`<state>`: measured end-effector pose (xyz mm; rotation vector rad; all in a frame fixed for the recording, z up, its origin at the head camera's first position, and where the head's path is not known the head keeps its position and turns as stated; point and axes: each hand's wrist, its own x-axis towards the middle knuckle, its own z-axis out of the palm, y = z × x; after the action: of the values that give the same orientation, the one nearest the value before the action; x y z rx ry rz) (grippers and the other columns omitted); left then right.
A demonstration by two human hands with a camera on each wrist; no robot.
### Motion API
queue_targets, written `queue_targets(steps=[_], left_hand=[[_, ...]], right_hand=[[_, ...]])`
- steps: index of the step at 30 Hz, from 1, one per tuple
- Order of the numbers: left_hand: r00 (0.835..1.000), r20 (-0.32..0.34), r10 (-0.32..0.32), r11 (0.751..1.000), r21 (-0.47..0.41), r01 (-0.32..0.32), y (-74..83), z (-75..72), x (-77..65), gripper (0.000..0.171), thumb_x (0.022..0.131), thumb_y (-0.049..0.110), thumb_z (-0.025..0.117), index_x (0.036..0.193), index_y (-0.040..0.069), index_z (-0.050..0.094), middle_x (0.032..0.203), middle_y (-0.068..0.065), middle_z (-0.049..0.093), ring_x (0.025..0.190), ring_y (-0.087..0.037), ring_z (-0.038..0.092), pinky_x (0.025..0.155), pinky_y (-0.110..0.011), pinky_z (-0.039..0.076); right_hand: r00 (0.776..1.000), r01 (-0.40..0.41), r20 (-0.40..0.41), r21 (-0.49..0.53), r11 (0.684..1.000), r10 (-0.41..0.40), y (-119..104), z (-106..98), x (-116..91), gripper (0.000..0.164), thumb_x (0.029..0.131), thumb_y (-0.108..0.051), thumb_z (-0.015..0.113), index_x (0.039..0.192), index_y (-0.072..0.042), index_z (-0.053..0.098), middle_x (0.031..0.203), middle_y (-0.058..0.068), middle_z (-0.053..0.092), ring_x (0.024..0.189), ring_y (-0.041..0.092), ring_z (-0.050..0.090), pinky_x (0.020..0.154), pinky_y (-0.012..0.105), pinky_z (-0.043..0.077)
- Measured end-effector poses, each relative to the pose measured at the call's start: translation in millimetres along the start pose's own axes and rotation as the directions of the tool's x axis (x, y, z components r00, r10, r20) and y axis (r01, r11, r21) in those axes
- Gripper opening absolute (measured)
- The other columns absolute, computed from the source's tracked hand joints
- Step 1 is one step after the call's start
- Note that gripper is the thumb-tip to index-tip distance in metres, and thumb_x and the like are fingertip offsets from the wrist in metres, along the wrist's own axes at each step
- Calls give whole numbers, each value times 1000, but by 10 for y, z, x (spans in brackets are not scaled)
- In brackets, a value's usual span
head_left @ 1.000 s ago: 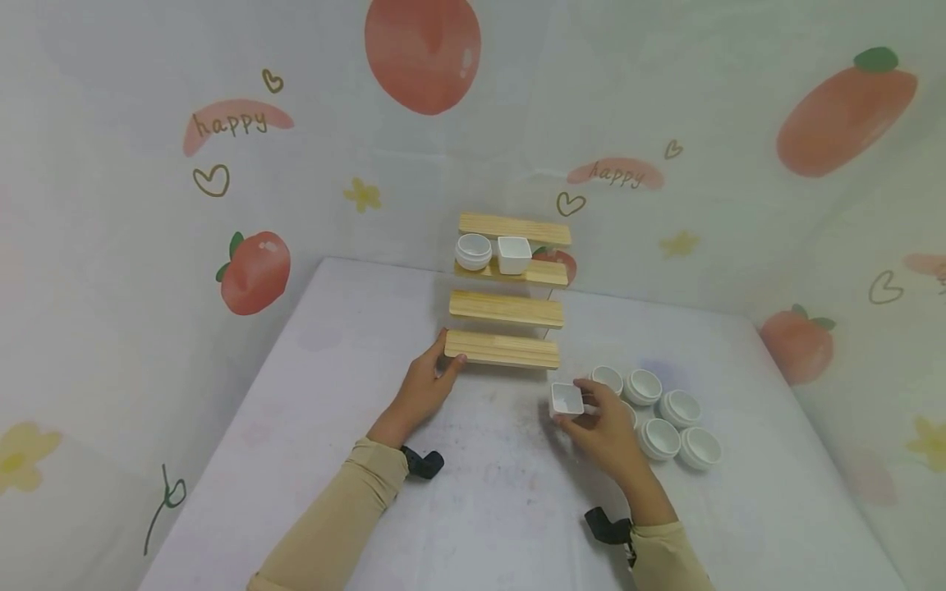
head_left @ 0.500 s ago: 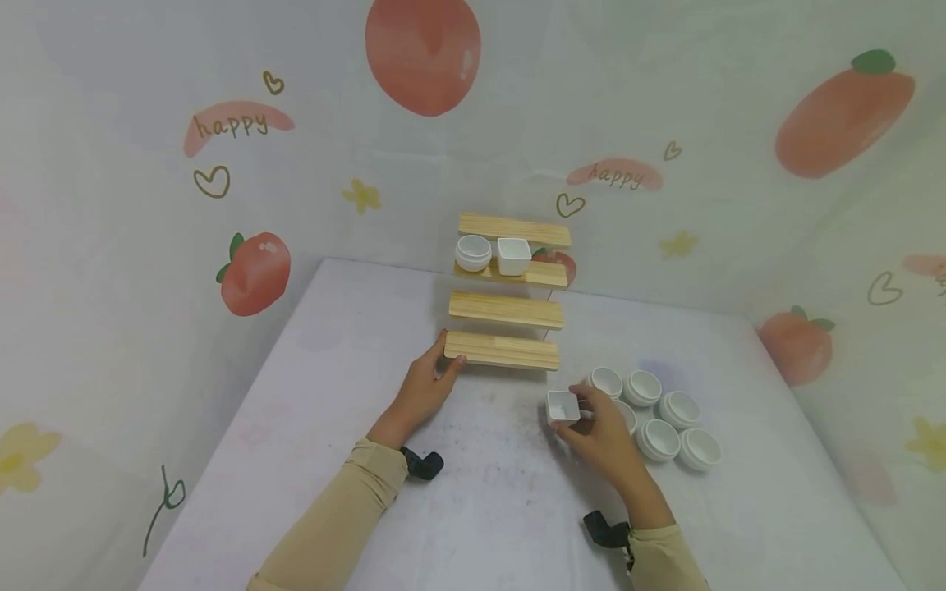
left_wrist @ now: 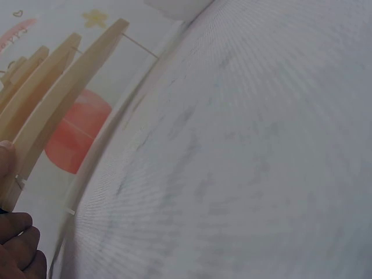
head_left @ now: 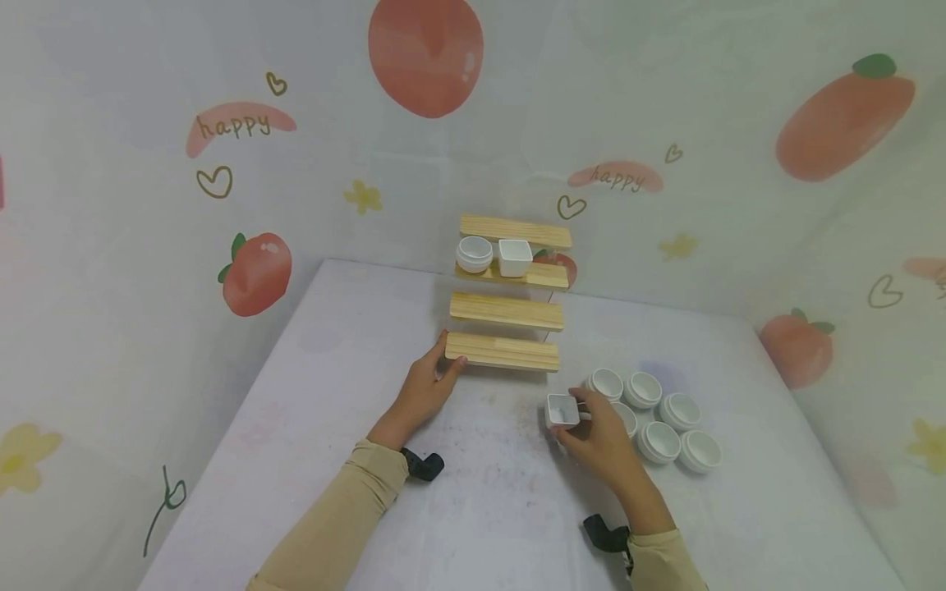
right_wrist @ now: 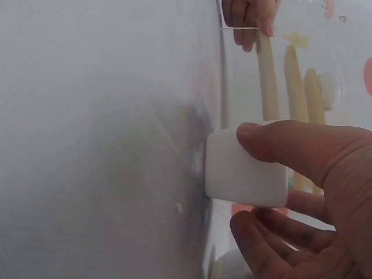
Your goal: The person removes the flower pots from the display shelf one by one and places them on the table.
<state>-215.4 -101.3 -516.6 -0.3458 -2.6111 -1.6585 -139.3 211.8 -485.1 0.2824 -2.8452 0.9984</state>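
A square white cup (head_left: 562,410) sits inside the grip of the right hand (head_left: 604,439), with the thumb on one side wall and fingers on the opposite side. That grip spans just the width of the cup, whose mouth faces up; whether its base touches the desk (head_left: 488,517) cannot be told. The cup lies in front of and to the right of the near right corner of a four-slat wooden rack (head_left: 502,351). The left hand (head_left: 427,384) grips the left end of the rack's lowest slat, thumb on the front edge and fingers curled beneath, its grip closed to the slat's thickness.

The rack stands near the middle of the desk's far edge. On its second slat from the top, a round white bowl (head_left: 474,256) stands near the left end, just beside a second square cup (head_left: 515,258). Six round white bowls (head_left: 659,443) cluster beside and behind the right hand, well short of the desk's right edge. Open desk runs between the two forearms toward the near edge, and more stretches from the rack to the left edge.
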Motion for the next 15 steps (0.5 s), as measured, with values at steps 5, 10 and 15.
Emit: queue_targets(steps=[5,10,15], left_hand=[[1000,-1,7,1000,-5,-7,-10,1,1,87,109,53,55,169,1,20,176,-18,22,163,-33,23,133,-53,26],[1000,4,10,1000,-8,-10,-11,1,-7,87,109,52,56,169,2,19,176,-17,20,164,-31,22,133,-51,25],[1000,1,6,1000,-4,-6,-6,-1,-9,86,109,53,56,168,2,20,176,-18,20,164,-30,22,134,-50,24]], right_hand=[[999,38,-5,-1,999,-38,-36,-45,7,74,83,-8,91,145,8,53,129,25,65,120,40,67,96,50,63],[994,104,-20,-5,995,-105,-75,-118,33,77,81,-7,92,146,7,53,131,26,63,121,41,65,94,52,63],[991,131,-28,-25,991,-132,-123,-181,94,75,84,-8,91,147,6,53,132,27,61,120,42,65,95,54,63]])
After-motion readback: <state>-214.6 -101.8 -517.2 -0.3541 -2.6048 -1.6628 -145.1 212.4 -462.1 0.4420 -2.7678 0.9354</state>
